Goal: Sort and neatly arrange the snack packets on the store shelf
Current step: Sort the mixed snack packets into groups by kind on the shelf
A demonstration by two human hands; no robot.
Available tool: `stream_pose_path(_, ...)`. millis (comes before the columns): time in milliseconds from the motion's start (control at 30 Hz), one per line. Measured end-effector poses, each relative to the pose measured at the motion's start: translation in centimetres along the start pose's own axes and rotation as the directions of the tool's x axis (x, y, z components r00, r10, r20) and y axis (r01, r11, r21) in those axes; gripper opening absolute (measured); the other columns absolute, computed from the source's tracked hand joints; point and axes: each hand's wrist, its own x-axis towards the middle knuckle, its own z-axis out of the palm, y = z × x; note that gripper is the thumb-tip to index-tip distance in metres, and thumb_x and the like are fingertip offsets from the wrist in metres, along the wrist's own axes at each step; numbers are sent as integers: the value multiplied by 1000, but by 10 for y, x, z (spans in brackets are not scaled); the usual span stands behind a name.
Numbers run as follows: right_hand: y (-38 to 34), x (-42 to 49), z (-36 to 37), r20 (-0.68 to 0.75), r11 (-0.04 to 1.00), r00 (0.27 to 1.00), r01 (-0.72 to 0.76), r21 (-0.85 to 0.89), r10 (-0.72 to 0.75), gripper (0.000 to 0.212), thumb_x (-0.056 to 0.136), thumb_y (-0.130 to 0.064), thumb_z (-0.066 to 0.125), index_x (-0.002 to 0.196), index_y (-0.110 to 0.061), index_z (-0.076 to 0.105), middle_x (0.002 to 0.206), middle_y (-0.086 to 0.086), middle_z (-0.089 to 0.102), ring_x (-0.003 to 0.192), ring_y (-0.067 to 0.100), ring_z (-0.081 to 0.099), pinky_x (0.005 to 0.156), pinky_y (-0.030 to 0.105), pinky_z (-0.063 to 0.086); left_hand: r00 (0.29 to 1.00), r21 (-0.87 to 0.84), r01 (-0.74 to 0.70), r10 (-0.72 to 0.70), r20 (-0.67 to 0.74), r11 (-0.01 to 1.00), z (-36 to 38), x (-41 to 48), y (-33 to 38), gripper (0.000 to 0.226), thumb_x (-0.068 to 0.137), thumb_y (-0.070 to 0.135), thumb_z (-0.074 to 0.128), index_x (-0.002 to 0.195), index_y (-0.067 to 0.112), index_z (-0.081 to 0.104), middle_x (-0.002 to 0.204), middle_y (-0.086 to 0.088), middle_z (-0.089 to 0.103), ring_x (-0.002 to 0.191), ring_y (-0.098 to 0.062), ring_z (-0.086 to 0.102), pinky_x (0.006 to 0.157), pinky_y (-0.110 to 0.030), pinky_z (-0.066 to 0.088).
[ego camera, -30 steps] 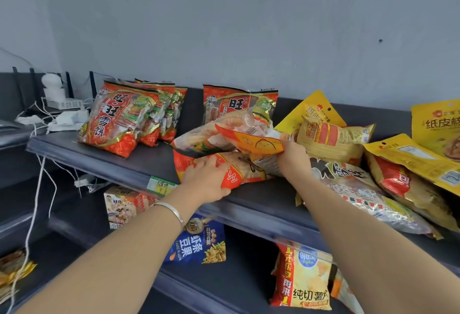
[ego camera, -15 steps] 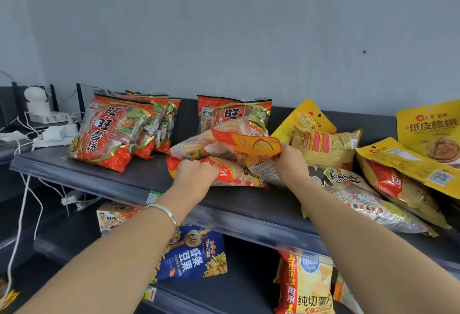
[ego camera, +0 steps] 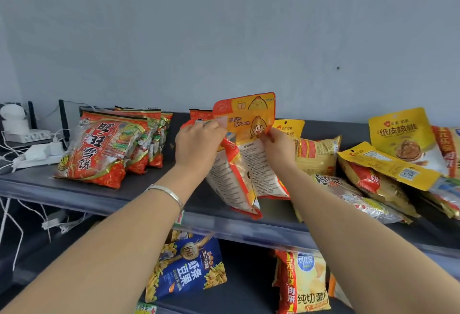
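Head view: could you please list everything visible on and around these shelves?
red rice-cracker packets: several, red and gold, upright, upper shelf left
orange chick packet: one, orange-yellow, held between both hands
printed-back packets: at least two, white and red, upright below the hands
walnut pouches: three, yellow, upper shelf right
yellow-red packet: one, behind the right wrist
silvery packet: one, lying right of the right arm
blue packet: one, lower shelf
yellow chip packet: one, lower shelf
white devices and cables: several, far left
left hand: grips printed-back packets; silver bracelet on wrist
right hand: pinches orange chick packet
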Motion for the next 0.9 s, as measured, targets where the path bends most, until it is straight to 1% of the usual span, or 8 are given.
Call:
stream_pose_path(100,-6,-4,-23,-87,1000,996,-5,17,7,20,99,-25,47,93,-16,64,89,4,67,84,24,61,79,41,51,999,-113,-9,3,-48,994,-10,8,8,24,89,24,56,111,19,64,109,1,66,97,-22,59,69,-29,35)
stream_pose_path(200,-9,-9,-56,-191,1000,981,7,5,-6,24,100,-24,43,100,-14,64,86,0,64,77,17,58,67,34,50,993,-239,-62,35,-117,969,-21,20,31,22,90,28,57,108,19,65,105,2,66,97,-21,60,76,-30,39)
stream_pose_path(267,-7,-12,-83,-266,1000,964,4,-22,-10,24,100,-23,41,101,-15,64,90,3,66,76,16,57,62,30,46,989,-301,-84,43,-140,950,-25,30,53,20,89,22,58,107,18,66,104,0,66,95,-22,61,80,-34,42)
stream_pose_path(333,-1,-15,-115,-344,998,939,-11,-56,-9,23,98,-24,42,101,-16,63,96,7,68,85,24,60,69,36,47,986,-362,-107,50,-161,926,-28,40,79,22,89,10,55,107,16,67,104,-2,65,91,-25,62,77,-35,43)
stream_pose_path(533,27,-26,-225,-500,989,866,-64,-136,-13,23,98,-24,41,99,-15,63,94,3,67,87,24,61,78,44,51,963,-528,-208,79,-256,823,-43,69,180,25,90,6,50,106,12,68,107,-5,66,87,-30,62,72,-34,40)
stream_pose_path(667,49,-32,-300,-568,983,823,-89,-159,-17,23,100,-23,39,95,-17,60,88,-2,64,80,18,58,68,34,48,949,-596,-257,83,-303,761,-57,88,253,28,89,5,48,108,12,67,109,-7,66,89,-32,61,72,-34,37)
stream_pose_path(800,79,-34,-380,-633,974,774,-130,-187,-18,22,98,-23,41,94,-16,62,88,1,66,81,22,59,70,37,47,940,-639,-291,89,-329,711,-69,104,330,28,89,5,49,109,12,67,112,-8,66,90,-34,61,73,-36,39)
stream_pose_path(900,105,-36,-436,-669,970,743,-150,-189,-15,20,98,-19,43,86,-16,58,74,-4,58,72,19,52,60,30,39,933,-667,-309,80,-350,678,-72,119,386,29,85,1,51,105,12,69,108,-8,68,85,-36,62,72,-37,40)
